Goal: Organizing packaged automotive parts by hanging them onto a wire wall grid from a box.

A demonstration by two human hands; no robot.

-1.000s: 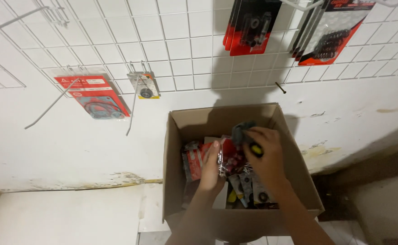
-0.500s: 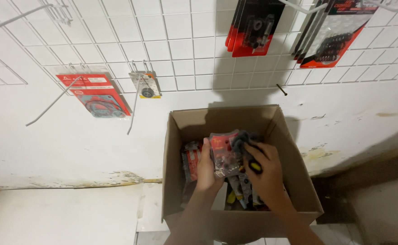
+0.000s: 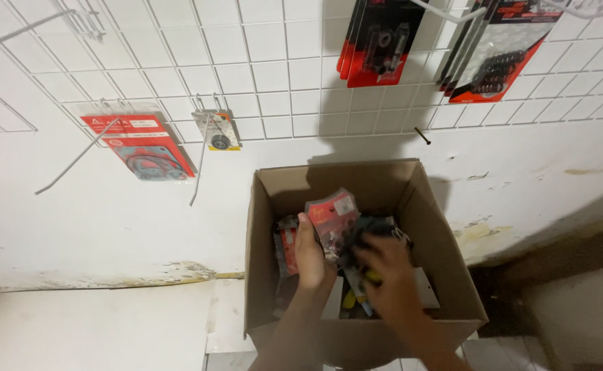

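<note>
White wire grid [image 3: 267, 62] covers the wall, hung with red packets [image 3: 140, 145]. Below it stands an open cardboard box [image 3: 263, 227]. Inside, near the left wall, the left hand [image 3: 311, 255] grips a clear bag with a red card [image 3: 333, 218], raised upright. The right hand [image 3: 387, 278] digs among packets near the box's front edge; whether it grips anything cannot be told.

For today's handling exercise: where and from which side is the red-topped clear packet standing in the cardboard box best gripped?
Probably by its red card top, from above. The packet stands tilted upright among other packets, its top edge free above them, while the box walls close off the sides. The left hand holds its left edge; the right hand is lower.
</note>
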